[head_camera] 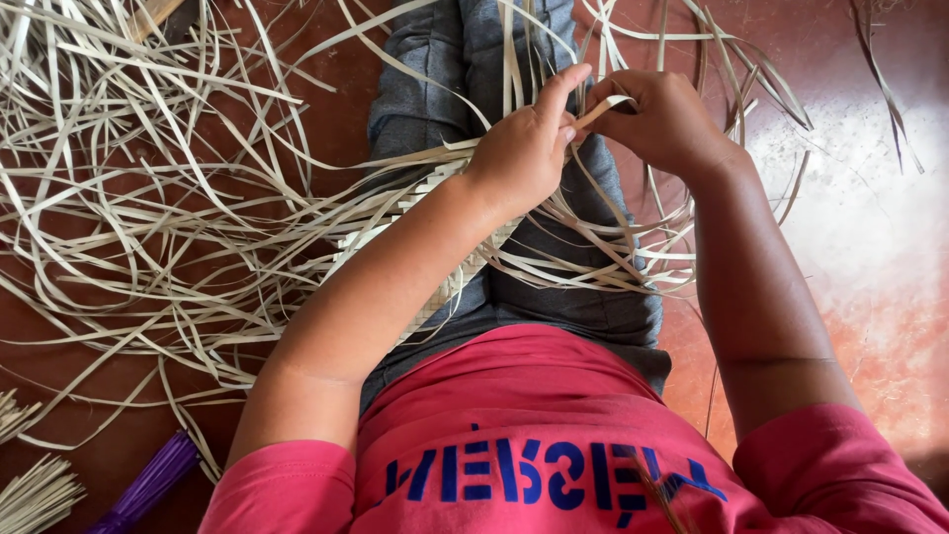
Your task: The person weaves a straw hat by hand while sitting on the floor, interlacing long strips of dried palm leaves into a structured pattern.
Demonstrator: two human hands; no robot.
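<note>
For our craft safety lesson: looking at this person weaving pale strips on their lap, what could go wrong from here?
1. The left hand and right hand pinch one thin strip between them; bent too sharply, it might crease or split.
2. Loose strips lie tangled over the floor; pulling one could snag others.
3. The woven mat rests on the lap, partly hidden by the forearm; it could slip and loosen.

Glossy reddish-brown floor, with bright light glaring at the right.
</note>
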